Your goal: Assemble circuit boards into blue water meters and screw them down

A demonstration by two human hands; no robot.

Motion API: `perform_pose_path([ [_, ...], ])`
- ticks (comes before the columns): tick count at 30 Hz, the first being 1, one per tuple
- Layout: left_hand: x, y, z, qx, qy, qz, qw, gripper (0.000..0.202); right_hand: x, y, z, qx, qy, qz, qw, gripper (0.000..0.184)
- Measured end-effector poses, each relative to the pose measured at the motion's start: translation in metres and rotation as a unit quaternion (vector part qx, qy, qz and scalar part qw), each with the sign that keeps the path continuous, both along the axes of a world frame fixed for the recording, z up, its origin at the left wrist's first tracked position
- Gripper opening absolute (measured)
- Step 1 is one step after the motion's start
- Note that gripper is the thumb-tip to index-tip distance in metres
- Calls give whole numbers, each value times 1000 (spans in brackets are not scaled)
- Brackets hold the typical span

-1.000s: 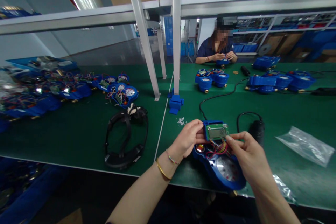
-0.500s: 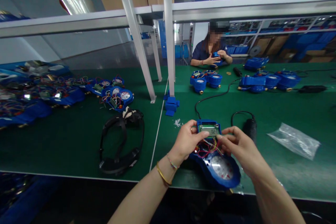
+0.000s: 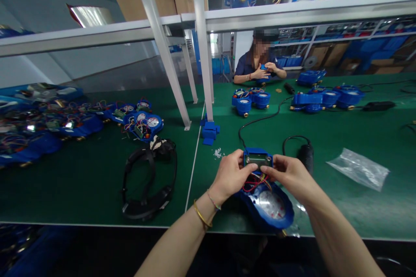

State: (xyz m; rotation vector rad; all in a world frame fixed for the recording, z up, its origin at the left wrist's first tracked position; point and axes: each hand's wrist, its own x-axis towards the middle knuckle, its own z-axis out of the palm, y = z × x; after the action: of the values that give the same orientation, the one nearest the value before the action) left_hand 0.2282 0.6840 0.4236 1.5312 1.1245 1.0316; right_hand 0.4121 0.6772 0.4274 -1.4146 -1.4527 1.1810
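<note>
A blue water meter with a round clear dial lies at the table's front edge, red and yellow wires loose above the dial. At its far end is a blue housing with a display board set in it. My left hand grips the left side of that housing, thumb on the board's lower edge. Opposite it, my right hand holds the right side, its thumb also at the lower edge. Both hands are closed on the housing, and the fingers behind it are partly hidden.
A black head strap lies left, near small white pieces and blue plastic parts. Rightward are a black corded tool and a clear bag. More meters and shelf posts stand around; a co-worker sits opposite.
My right thumb has moved left onto the display board's lower edge. The digits seen on the display earlier no longer show. My left hand keeps its grip. The view has shifted slightly.
</note>
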Motion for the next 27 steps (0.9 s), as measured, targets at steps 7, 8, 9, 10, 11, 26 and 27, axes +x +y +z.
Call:
perform_pose_path([
  [7, 1, 3, 3, -36, -12, -14, 999, 20, -1, -1, 5, -2, 24, 3, 1000, 44],
  [8, -2, 2, 6, -50, -18, -32, 998, 20, 0, -1, 6, -2, 28, 0, 1000, 45],
  [9, -7, 1, 9, -61, -21, -48, 997, 21, 0, -2, 6, -1, 33, -4, 999, 46],
  [10, -12, -1, 11, -63, -23, -58, 996, 21, 1, -4, 7, 2, 40, -8, 999, 47],
  [11, -18, -3, 14, -57, -24, -58, 996, 20, 2, -5, 7, 6, 47, -13, 999, 50],
  [26, -26, -41, -41, -5, -11, -34, 999, 63, 17, -7, 1, -19, -35, -55, 998, 47],
  [27, -27, -41, -42, -7, -15, -33, 999, 63, 16, -7, 5, -19, -45, -60, 997, 46],
])
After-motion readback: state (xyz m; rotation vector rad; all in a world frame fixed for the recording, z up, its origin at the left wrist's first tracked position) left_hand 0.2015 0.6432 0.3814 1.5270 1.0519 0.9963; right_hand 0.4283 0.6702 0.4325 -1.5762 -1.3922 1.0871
